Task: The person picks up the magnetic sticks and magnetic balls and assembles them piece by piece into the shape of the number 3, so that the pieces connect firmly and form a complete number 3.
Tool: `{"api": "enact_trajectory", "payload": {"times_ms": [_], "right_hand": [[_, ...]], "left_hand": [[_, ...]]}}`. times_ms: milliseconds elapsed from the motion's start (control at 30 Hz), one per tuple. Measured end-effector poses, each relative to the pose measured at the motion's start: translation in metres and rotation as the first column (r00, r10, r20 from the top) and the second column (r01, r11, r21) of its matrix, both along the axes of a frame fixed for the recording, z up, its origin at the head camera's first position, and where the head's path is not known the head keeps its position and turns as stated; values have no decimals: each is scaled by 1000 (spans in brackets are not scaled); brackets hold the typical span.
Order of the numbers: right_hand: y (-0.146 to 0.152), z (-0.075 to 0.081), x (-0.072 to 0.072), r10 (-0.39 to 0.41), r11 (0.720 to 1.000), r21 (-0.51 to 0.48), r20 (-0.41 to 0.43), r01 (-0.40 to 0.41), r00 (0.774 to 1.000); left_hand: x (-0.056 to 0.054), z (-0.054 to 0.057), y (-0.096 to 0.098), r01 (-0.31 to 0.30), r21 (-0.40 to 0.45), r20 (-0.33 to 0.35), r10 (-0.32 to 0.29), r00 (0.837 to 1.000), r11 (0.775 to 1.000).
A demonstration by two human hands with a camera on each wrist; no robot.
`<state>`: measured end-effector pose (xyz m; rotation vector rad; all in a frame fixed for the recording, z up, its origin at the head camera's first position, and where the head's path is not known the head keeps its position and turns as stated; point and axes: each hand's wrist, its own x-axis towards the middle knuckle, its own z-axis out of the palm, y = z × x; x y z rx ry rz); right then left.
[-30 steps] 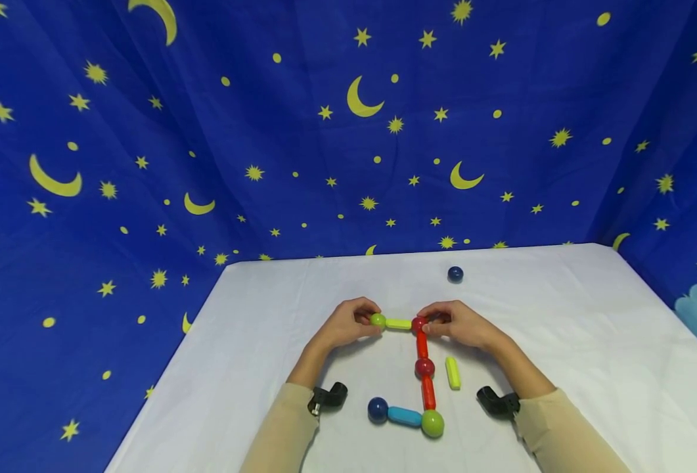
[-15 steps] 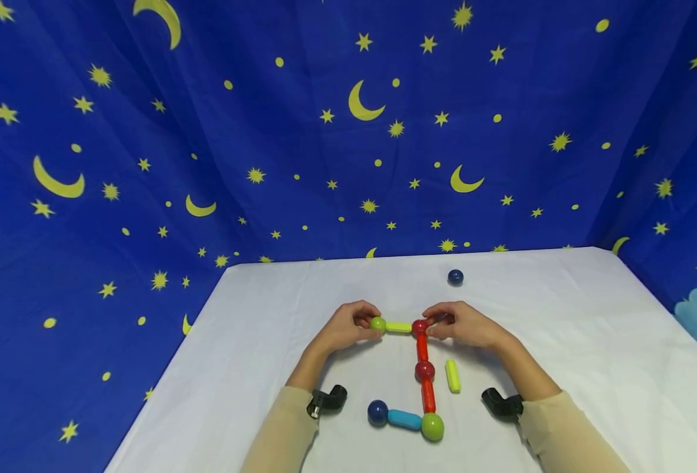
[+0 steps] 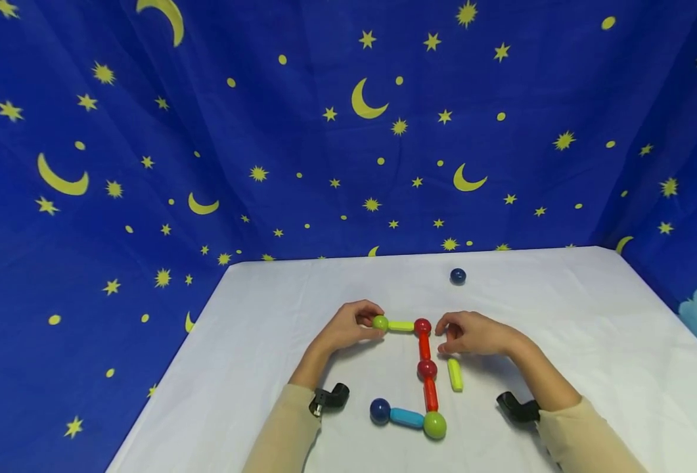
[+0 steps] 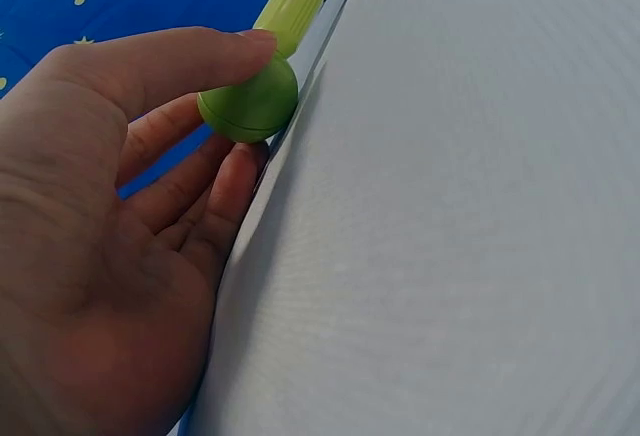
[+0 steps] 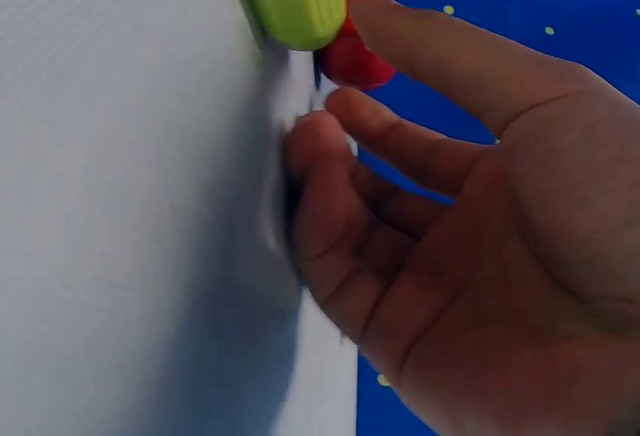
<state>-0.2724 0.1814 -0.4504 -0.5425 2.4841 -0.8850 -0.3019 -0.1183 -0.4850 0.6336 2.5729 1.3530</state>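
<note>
My left hand [image 3: 351, 325] pinches a green ball [image 4: 252, 106] between thumb and fingers. From that ball a yellow-green stick [image 3: 401, 326] runs to a red ball [image 3: 422, 327]. Below it, two red sticks [image 3: 424, 347] and a second red ball [image 3: 427, 369] lead down to a larger green ball [image 3: 435, 426]. A light blue stick [image 3: 406, 418] and a dark blue ball [image 3: 380, 411] extend left from there. To the right of the upper red ball, my right hand [image 3: 477, 334] holds nothing, its fingers loosely bent. Just below it lies a loose yellow-green stick [image 3: 455, 375].
A separate dark blue ball [image 3: 457, 276] lies farther back on the white-covered table [image 3: 277, 295]. A blue cloth with moons and stars [image 3: 301, 131] hangs behind and along both sides.
My right hand has let go of the upper red ball and moved right, toward the loose yellow-green stick. The left hand stays at its green ball.
</note>
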Motion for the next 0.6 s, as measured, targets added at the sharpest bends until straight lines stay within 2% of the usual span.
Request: {"api": "enact_trajectory", "payload": {"times_ms": [267,367,400,467,600], "right_hand": [[1,13,13,-8,983,181,31,2,999],[0,15,16,-2,978,208,37,-6,999],[0,16,16,-2,977,212,40,-7,999],[0,17,17,1,977,213,43,-10,999],[0,19,17,6,980,200,45,-15,999]], "left_hand": [[0,0,1,-10,14,2,10,1000,1000],[2,2,2,-8,21,5,8,1000,1000],[5,7,3,-4,26,8,3,1000,1000],[6,7,3,-3,27,0,3,1000,1000],[13,18,5,1,38,14,-1,1000,999]]}}
